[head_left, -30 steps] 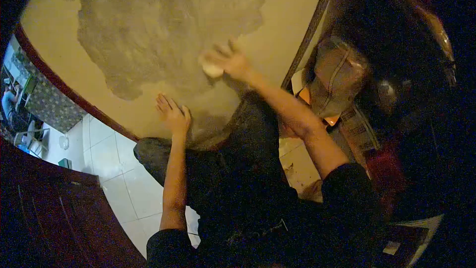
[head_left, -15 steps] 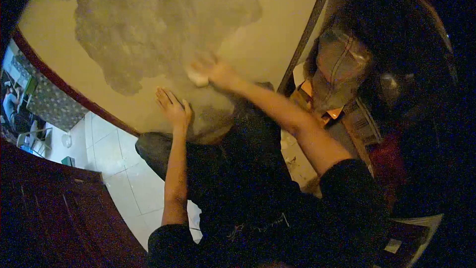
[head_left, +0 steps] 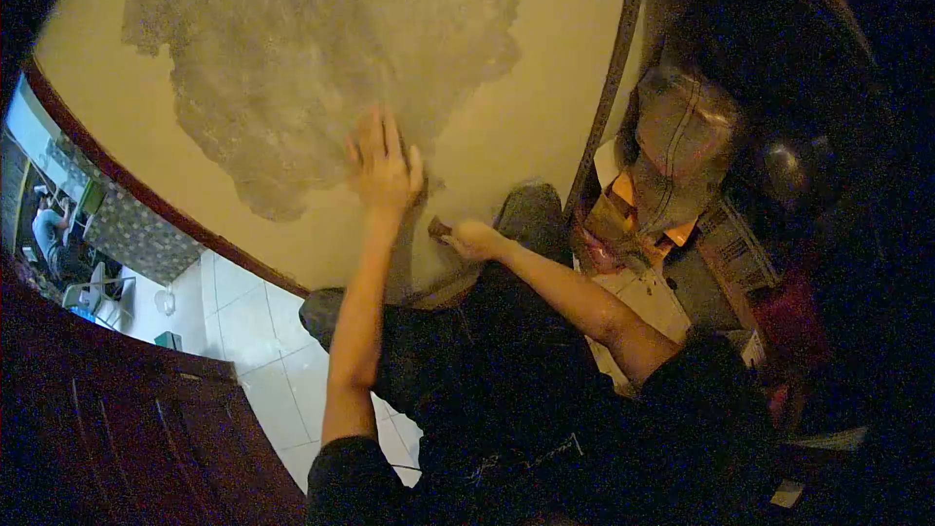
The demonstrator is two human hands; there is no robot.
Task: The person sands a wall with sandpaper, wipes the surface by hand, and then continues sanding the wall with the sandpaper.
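A cream wall [head_left: 555,49] in front of me carries a large grey patch [head_left: 282,68] with a ragged outline. My left hand [head_left: 385,170] lies on the wall at the patch's lower edge, fingers stretched up and spread. Lower and to the right, my right hand [head_left: 474,240] is closed and pinches a small brown folded piece that looks like sandpaper [head_left: 439,229]. It overlaps the lower wall in this view, just above my knees.
A dark red door [head_left: 146,429] stands at lower left, with white floor tiles [head_left: 268,331] beyond it. Through the opening, a person [head_left: 49,234] sits in another room. At right are a clear plastic-wrapped bundle [head_left: 687,136] and boxes [head_left: 730,244].
My right hand has come off the patch and down to the right, and the piece in it now shows brown. My left hand has moved up and right onto the patch's edge.
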